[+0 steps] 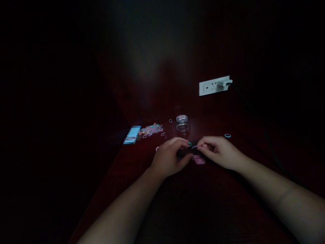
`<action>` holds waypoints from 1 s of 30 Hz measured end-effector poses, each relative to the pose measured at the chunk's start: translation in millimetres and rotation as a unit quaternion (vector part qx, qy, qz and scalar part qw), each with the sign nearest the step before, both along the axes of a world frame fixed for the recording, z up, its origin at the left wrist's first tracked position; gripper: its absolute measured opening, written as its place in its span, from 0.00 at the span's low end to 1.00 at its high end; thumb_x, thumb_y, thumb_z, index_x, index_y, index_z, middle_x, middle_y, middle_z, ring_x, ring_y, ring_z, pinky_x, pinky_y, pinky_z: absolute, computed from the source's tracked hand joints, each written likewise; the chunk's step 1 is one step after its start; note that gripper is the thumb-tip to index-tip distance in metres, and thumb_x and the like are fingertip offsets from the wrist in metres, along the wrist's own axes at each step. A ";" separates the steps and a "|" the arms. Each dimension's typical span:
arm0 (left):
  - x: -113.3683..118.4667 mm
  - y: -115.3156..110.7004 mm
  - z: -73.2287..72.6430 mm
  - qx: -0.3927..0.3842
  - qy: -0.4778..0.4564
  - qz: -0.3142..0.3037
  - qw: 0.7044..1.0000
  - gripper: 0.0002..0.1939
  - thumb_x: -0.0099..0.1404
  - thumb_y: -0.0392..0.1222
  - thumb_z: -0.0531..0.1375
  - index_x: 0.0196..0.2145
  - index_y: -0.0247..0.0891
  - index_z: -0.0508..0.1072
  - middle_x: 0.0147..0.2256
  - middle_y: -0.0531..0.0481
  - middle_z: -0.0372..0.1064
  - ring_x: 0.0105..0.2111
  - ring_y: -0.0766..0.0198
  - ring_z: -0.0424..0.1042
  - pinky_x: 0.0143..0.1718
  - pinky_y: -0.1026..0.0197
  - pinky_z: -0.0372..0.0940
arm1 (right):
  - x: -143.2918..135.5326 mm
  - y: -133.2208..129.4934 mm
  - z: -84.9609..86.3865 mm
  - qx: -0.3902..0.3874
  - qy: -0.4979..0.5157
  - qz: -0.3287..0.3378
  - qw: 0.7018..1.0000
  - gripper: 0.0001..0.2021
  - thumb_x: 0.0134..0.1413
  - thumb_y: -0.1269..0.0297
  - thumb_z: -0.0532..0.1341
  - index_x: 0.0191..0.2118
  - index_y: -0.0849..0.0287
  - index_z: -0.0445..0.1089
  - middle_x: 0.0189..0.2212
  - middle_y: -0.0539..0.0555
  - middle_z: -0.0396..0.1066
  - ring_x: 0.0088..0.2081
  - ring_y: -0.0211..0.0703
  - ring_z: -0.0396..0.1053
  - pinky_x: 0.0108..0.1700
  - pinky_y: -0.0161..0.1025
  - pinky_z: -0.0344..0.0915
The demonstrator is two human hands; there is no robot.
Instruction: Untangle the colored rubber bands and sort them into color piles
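Observation:
My left hand curls its fingers and thumb around a dark object, too dim to name exactly. My right hand pinches a thin pale purple elastic band at the right end of that object. Just below the fingertips lies a cluster of pink elastic bands. A green elastic band shows between the hands, close to my left fingertips. Behind my left hand, a pale pink ring is partly hidden.
A loose pile of colourful elastic bands lies beside a lit, blurred-out screen at the table's left edge. Farther back stand a clear lidded jar and a small ring. A blue ring lies right; a wall socket holds a plug.

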State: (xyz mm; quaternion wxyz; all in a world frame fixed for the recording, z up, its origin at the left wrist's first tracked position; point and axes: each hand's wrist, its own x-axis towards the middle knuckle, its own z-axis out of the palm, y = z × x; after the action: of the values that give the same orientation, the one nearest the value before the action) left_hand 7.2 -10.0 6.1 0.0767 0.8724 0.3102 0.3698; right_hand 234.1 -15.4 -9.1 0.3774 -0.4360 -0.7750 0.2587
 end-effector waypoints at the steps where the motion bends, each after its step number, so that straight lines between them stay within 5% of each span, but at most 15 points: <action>1: 0.6 0.2 -0.9 -0.007 0.007 0.003 1.000 0.11 0.63 0.44 0.63 0.44 0.43 0.72 0.47 0.49 0.74 0.46 0.59 0.73 0.47 0.55 0.70 | -0.7 -0.7 0.6 -0.001 0.000 0.003 1.000 0.13 0.61 0.55 0.59 0.33 0.59 0.71 0.21 0.47 0.62 0.24 0.35 0.58 0.26 0.33 0.56; 30: 2.2 0.7 -1.9 0.001 0.062 -0.007 0.998 0.07 0.67 0.40 0.56 0.35 0.40 0.74 0.32 0.52 0.73 0.32 0.65 0.72 0.37 0.61 0.66 | 2.1 -1.0 8.6 0.048 -0.056 0.034 0.997 0.09 0.58 0.60 0.62 0.31 0.59 0.76 0.21 0.49 0.65 0.22 0.35 0.61 0.25 0.33 0.57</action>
State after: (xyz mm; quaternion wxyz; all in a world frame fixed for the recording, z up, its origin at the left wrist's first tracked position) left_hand 9.4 -9.3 4.1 0.0595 0.8961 0.3077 0.3142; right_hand 236.3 -16.5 -0.5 0.3447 -0.4045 -0.8209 0.2092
